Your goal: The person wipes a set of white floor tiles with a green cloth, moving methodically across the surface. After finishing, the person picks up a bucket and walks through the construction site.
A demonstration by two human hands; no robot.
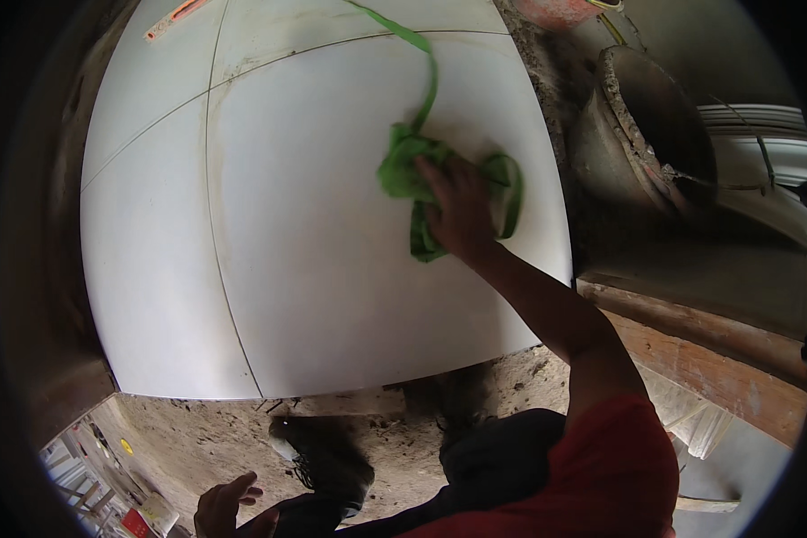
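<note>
My right hand (457, 202) presses a crumpled green cloth (403, 170) against a large white tile (314, 233). The fingers lie over the cloth, and some of it is slightly smeared by motion. A loose green strap (432, 85) trails from the cloth toward the far edge, and another loop of it curls to the right of the hand. Low in the view, my left hand (224, 507) hovers over the bare ground near my knee, its fingers loosely bent and apart, with nothing in them.
More white tiles (143, 224) meet at thin, dirt-marked joints. An orange-and-white tool (177, 18) lies at the far left. A cement-crusted bucket (614, 134) stands on the right, near a reddish container (556, 11). Wooden boards (708, 359) border the lower right; rough ground (197, 439) lies by my shoes.
</note>
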